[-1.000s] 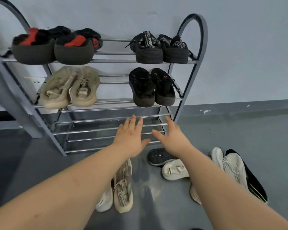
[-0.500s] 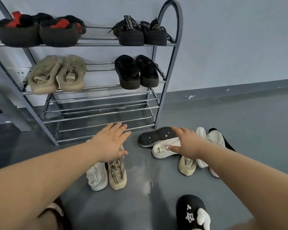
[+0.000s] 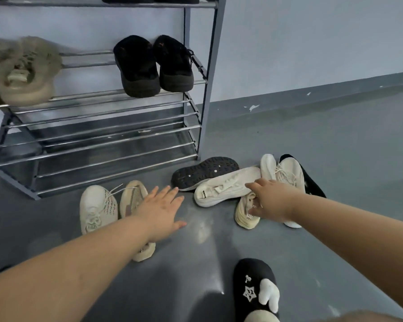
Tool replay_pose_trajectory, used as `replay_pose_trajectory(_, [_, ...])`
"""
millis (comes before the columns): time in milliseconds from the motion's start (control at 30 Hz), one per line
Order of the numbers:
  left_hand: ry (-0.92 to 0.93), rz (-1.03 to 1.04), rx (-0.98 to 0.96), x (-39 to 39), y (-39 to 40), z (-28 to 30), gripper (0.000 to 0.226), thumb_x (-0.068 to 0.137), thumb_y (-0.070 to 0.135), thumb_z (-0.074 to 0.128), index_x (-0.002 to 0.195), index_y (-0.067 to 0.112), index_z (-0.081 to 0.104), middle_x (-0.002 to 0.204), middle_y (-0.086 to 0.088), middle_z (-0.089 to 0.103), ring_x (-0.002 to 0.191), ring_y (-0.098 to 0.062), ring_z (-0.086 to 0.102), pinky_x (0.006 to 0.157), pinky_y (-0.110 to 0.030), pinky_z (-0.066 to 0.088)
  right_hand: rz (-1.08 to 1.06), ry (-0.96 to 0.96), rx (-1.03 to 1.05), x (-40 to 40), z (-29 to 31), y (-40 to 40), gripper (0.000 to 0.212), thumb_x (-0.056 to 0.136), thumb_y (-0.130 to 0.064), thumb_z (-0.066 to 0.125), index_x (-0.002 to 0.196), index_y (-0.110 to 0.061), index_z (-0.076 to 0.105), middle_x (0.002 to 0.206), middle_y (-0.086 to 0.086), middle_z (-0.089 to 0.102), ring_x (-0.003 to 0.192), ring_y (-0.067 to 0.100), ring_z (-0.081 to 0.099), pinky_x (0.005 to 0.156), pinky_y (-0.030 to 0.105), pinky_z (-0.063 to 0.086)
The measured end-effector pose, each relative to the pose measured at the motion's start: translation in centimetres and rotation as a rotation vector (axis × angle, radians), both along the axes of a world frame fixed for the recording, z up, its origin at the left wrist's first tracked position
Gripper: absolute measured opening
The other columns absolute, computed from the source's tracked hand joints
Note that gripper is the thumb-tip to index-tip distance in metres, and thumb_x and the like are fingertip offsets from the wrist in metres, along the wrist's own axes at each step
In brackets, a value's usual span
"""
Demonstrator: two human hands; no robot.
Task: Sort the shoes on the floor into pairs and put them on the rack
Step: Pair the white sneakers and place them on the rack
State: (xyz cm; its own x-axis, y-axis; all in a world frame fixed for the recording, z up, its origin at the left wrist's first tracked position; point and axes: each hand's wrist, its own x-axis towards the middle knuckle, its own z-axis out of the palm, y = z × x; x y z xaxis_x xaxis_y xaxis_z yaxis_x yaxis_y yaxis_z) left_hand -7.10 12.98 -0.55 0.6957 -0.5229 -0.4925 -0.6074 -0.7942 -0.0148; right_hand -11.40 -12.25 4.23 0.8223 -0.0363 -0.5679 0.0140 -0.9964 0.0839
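**Both hands low over the loose shoes by the rack**

Up and to the left of the left hand, a beige pair (image 3: 21, 73) lies on a shelf of the metal rack (image 3: 107, 126), with a black pair (image 3: 153, 66) further right on the same shelf. Just left of the left hand, a white sneaker (image 3: 97, 208) and a beige sneaker (image 3: 132, 201) lie side by side on the grey floor (image 3: 335, 159); the wrist covers part of the beige one. The left hand (image 3: 159, 211) is spread flat, fingers straight, gripping nothing.

Between the hands lie a shoe tipped over with its dark sole (image 3: 205, 173) showing and, against it, a white slip-on (image 3: 226, 185) on its side. The right hand (image 3: 271, 201) reaches over a cream sneaker (image 3: 244, 214), thumb at its side, fingers extended; whether it grips is unclear. Beyond that hand sits a white laced sneaker (image 3: 286, 171) against a black shoe (image 3: 312, 184). Below, nearer the person, is a black slipper (image 3: 254, 287).
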Motion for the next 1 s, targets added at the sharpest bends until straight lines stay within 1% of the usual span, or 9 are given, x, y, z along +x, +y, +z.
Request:
replay_pose_trajectory(233, [0.114,0.016,0.052,2.2,-2.0,-4.4,0.071,0.096,0.055,0.029,0.152,0.021,0.002,0.16,-0.003,-0.007,0.148,-0.019,-0.006,0.119,-0.036,-0.006,-0.105,0.094,0.042,0.7,-7.5,-3.1,0.073,0.09,-0.051,0.046,0.15,-0.02,0.016,0.155,0.005,0.022,0.138,0.029,0.031,0.109,0.045,0.034])
replay_pose_trajectory(400, [0.147,-0.013,0.085,4.2,-4.2,-7.3,0.072,0.095,0.056,0.028,0.152,0.02,0.002,0.16,-0.005,-0.006,0.148,-0.02,-0.004,0.119,-0.036,-0.004,-0.176,0.055,0.035,1.2,-11.5,-5.3,0.07,0.091,-0.05,0.047,0.148,-0.021,0.021,0.153,0.005,0.024,0.139,0.026,0.027,0.108,0.043,0.035])
replay_pose_trajectory(500, [0.161,-0.022,0.073,5.5,-6.2,-9.0,0.072,0.095,0.056,0.029,0.152,0.02,0.003,0.16,-0.005,-0.005,0.148,-0.021,-0.002,0.119,-0.036,-0.002,-0.175,0.001,0.038,1.6,-13.2,-6.6,0.066,0.09,-0.048,0.049,0.147,-0.023,0.025,0.152,0.006,0.025,0.141,0.025,0.023,0.112,0.04,0.027])
replay_pose_trajectory(567, [0.171,-0.016,0.048,6.2,-7.5,-10.1,0.071,0.095,0.056,0.031,0.151,0.02,0.005,0.16,-0.005,-0.003,0.148,-0.022,0.0,0.119,-0.036,0.0,-0.122,-0.022,0.028,2.0,-14.3,-7.2,0.066,0.091,-0.047,0.047,0.147,-0.021,0.024,0.155,0.007,0.021,0.143,0.026,0.019,0.115,0.039,0.021])
replay_pose_trajectory(633, [0.179,0.006,0.016,6.9,-8.4,-11.2,0.071,0.094,0.055,0.033,0.151,0.02,0.008,0.16,-0.006,-0.001,0.148,-0.022,0.003,0.12,-0.036,0.003,-0.06,-0.045,0.019,2.7,-15.2,-7.5,0.067,0.092,-0.047,0.046,0.148,-0.019,0.022,0.157,0.006,0.016,0.144,0.025,0.015,0.116,0.038,0.018])
replay_pose_trajectory(733, [0.209,0.096,-0.035,8.0,-9.1,-12.9,0.073,0.093,0.055,0.037,0.151,0.019,0.011,0.16,-0.007,0.001,0.147,-0.024,0.008,0.119,-0.037,0.011,-0.035,-0.059,0.031,4.6,-16.1,-7.5,0.067,0.094,-0.047,0.042,0.15,-0.018,0.017,0.159,0.008,0.011,0.147,0.025,0.009,0.118,0.038,0.012])
replay_pose_trajectory(833, [0.257,0.259,-0.134,8.8,-9.4,-14.1,0.072,0.092,0.052,0.043,0.15,0.021,0.012,0.16,-0.006,0.006,0.145,-0.026,0.014,0.115,-0.038,0.019,-0.038,-0.069,0.051,7.0,-16.9,-7.3,0.069,0.095,-0.05,0.037,0.151,-0.019,0.011,0.16,0.009,0.006,0.148,0.026,0.004,0.119,0.04,0.007])
replay_pose_trajectory(933, [0.313,0.464,-0.283,9.6,-9.8,-15.2,0.074,0.091,0.047,0.05,0.15,0.02,0.015,0.155,-0.007,0.02,0.14,-0.027,0.028,0.11,-0.036,0.027,-0.034,-0.075,0.068,9.4,-17.7,-7.2,0.071,0.095,-0.054,0.034,0.152,-0.021,0.008,0.16,0.008,0.003,0.148,0.026,0.002,0.119,0.042,0.007])
replay_pose_trajectory(1000, [0.415,0.644,-0.386,10.0,-9.8,-16.4,0.07,0.089,0.046,0.054,0.147,0.021,0.024,0.15,-0.005,0.034,0.134,-0.024,0.038,0.107,-0.033,0.032,-0.033,-0.07,0.055,10.8,-18.0,-7.2,0.072,0.095,-0.056,0.031,0.152,-0.021,0.005,0.161,0.008,0.001,0.148,0.026,0.001,0.12,0.042,0.008])
